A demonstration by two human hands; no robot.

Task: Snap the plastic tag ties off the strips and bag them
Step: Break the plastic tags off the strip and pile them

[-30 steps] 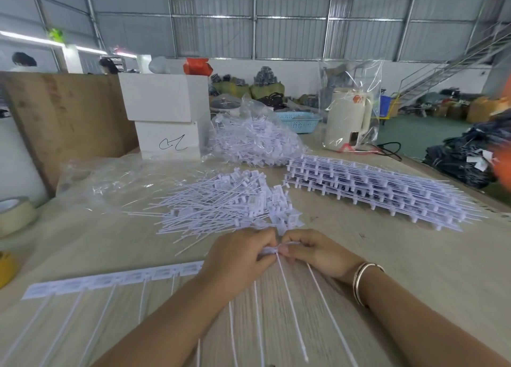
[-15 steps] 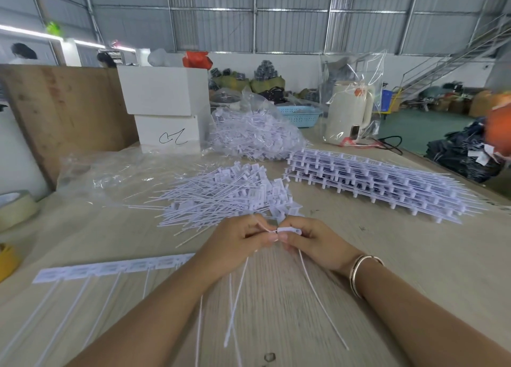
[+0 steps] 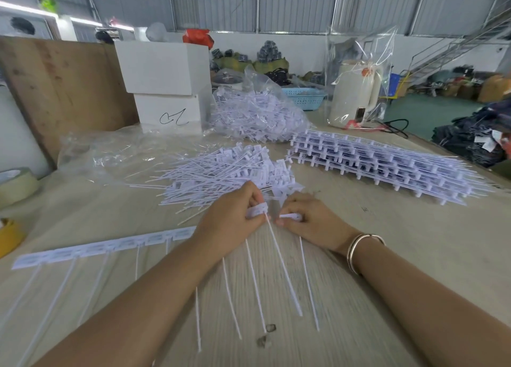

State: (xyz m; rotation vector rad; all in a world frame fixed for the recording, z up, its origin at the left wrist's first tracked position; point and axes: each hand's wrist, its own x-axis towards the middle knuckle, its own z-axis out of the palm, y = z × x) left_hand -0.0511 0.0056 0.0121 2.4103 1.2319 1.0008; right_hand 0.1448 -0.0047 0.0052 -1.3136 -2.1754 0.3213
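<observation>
On the pale wood-grain tabletop [image 3: 414, 256], the person's left hand [image 3: 229, 225] has its grip clamped on the end of a white plastic strip of tag ties [image 3: 105, 246]. That strip runs away to the left, thin tails trailing toward the camera. The right hand [image 3: 312, 223], a metal bangle [image 3: 359, 249] on its wrist, pinches a single white tag tie [image 3: 290, 216] by its head, just beside the strip end; whether the two pieces touch cannot be told. Just behind the hands lies a loose pile of separated white ties [image 3: 221, 176]. Farther right is a stack of unbroken white strips [image 3: 387, 165]. A clear plastic bag filled with ties [image 3: 257, 115] sits behind, beside two stacked white boxes [image 3: 166, 84].
</observation>
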